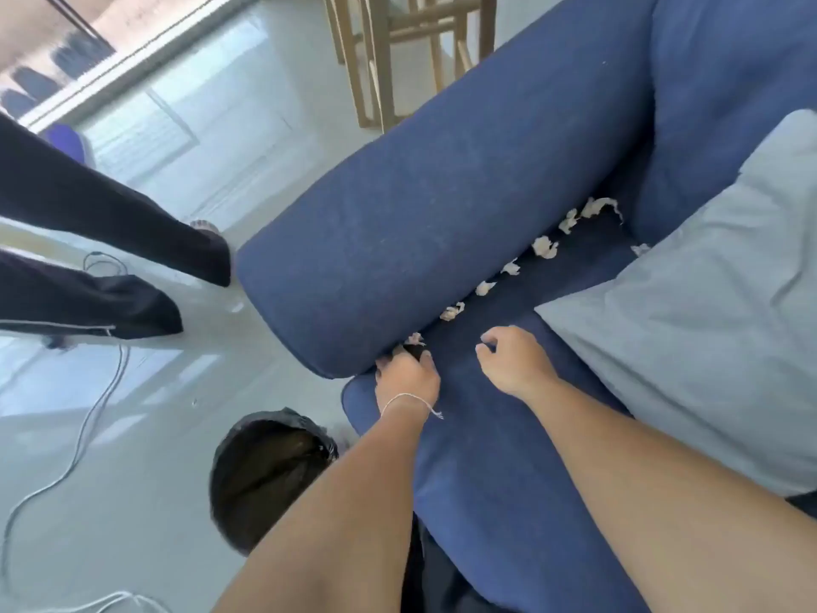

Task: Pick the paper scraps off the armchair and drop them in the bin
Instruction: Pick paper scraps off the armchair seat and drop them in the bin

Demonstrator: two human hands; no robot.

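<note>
Along the crease between the blue fabric armchair's (442, 223) armrest and seat lies a row of crumpled white paper scraps (544, 247). Left hand (409, 376) curls on the nearest scrap; right hand (515, 362) hovers half-curled, empty. Black-lined round bin (265, 475) waits below; scraps could slip deeper into the crease

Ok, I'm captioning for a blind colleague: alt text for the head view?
A person's left hand reaches a paper scrap in the crease beside a blue armchair's armrest; more scraps trail along it. The right hand hovers nearby, and a lined bin waits on the floor.
</note>
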